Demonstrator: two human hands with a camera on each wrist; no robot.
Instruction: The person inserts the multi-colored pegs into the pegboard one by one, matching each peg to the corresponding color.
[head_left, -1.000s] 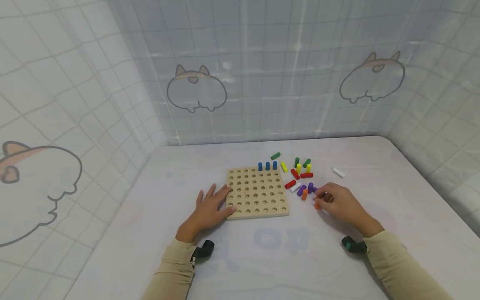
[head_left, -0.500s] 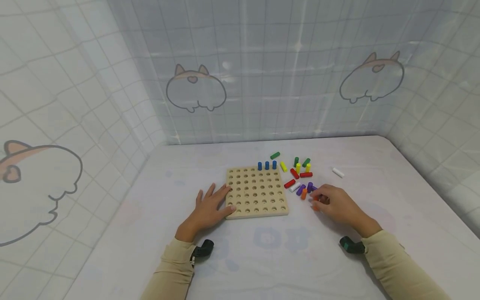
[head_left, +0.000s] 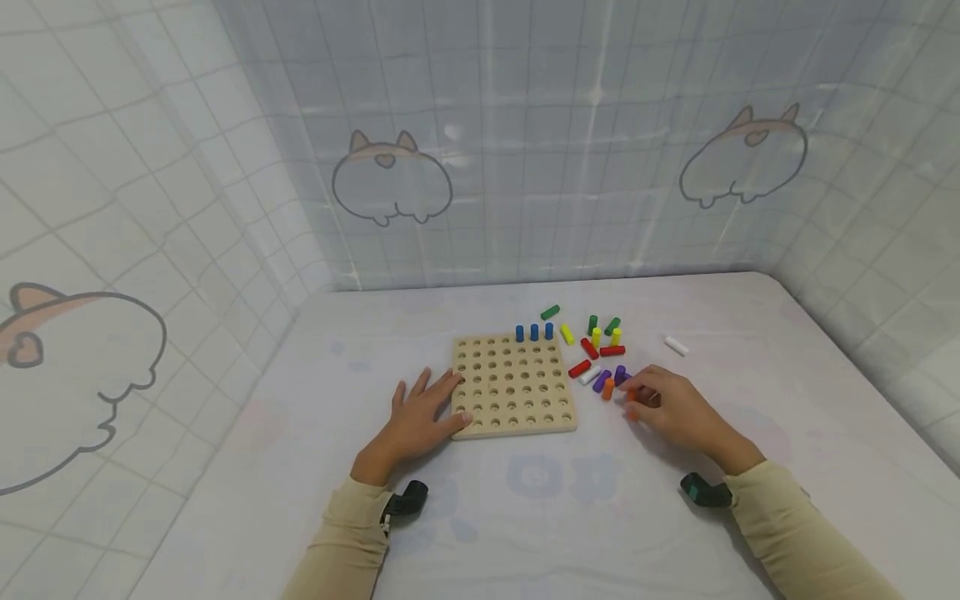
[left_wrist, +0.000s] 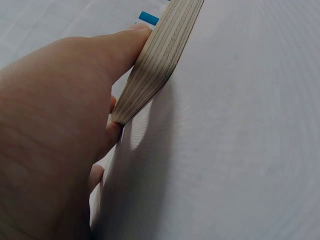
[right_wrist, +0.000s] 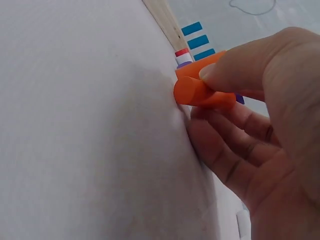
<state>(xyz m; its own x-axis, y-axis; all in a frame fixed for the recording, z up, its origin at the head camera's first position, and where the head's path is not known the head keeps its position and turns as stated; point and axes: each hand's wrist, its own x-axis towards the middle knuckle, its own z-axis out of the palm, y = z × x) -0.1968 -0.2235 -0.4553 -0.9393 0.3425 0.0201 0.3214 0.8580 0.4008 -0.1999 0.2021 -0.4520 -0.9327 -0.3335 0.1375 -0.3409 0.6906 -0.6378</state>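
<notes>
Left hand [head_left: 416, 418] lay with fingers spread, gripping nothing, thumb and index finger resting on the left edge of the pegboard [head_left: 501, 383]. Looked like a steadying touch. Board sat flat at mid-table. Three blue pegs [head_left: 534, 332] stood upright in its far row, in the three rightmost holes.

Just right of the board: loose pegs, some lying, some standing. Green peg [head_left: 551, 312] lay at the far side; red peg [head_left: 580, 368] and white peg [head_left: 590, 376] lay close together, nearer. Upright orange peg [head_left: 608, 388] stood by the purple pegs [head_left: 602, 381].

Right hand [head_left: 678, 404] was farthest right, thumb and fingers curled round an orange peg [right_wrist: 192, 91] low over the table. Overlap was bad there; possibly two orange pieces at the fingertips, couldn't tell.

Step in hand, my read: handling orange pegs. Next move would call for a clean pinch on one, with care not to knock its upright neighbours.
</notes>
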